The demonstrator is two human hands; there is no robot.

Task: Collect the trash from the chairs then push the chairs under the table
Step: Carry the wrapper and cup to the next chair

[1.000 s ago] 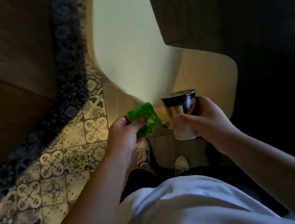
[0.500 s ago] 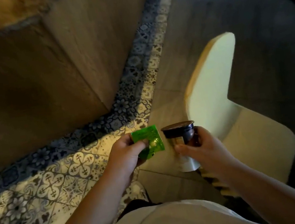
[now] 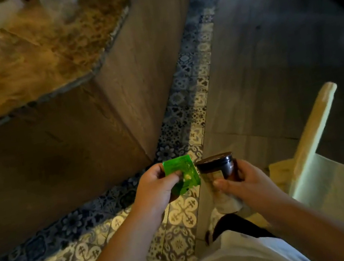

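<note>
A small green wrapper is pinched between thumb and fingers of my left hand, low in the middle of the view. My right hand grips a cup with a dark lid and a pale lower half, held upright just right of the wrapper, almost touching it. A cream wooden chair stands at the lower right, its backrest edge toward me and its seat partly cut off by the frame.
A granite-topped counter with wood-panelled sides fills the upper left. Patterned blue and white floor tiles run along its base. Grey plank flooring stretches up the right side. My white shirt shows at the bottom.
My view has swung left and up: the chair slid from the centre to the lower right and the counter came into view. Both hands keep their hold on the wrapper and cup.
</note>
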